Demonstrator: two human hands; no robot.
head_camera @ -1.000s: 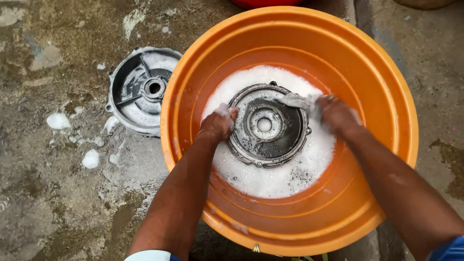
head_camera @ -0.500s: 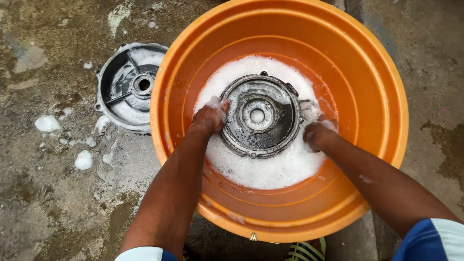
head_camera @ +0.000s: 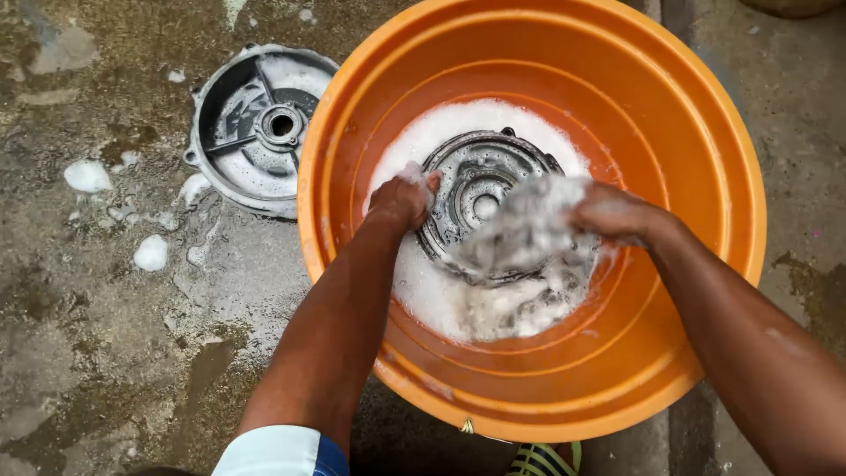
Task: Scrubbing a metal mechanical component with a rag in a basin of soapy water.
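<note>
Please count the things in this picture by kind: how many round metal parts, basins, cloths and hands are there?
Round metal parts: 2, one in the suds, one on the wet ground
Orange basin: 1
Soapy cloth: 1
Hands: 2, left hand, right hand
Total: 6

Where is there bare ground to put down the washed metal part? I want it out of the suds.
Wet concrete ground left of the left hand and below the grey metal cover is bare. So is the strip right of the orange basin. Foam blobs dot the ground left of the cover. Inside the basin it is crowded: round metal part, suds, right hand.
</note>
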